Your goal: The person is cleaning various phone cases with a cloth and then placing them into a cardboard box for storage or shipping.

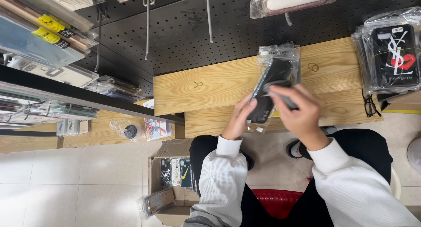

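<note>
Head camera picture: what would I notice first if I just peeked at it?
Right in the middle, the left hand and the right hand hold a black phone case with its clear plastic bag, above a wooden shelf. Below left, a cardboard box of more cases sits on the floor.

Right hand (294, 109) covering lower end of black phone case (268, 90). Stack of packaged cases (391, 51) running off right edge. Cardboard box (169, 183) partly hiding behind left sleeve (221, 183). Red stool (277, 201) mostly hiding under legs. Shelf packets (39, 29) blurring at left edge.
</note>
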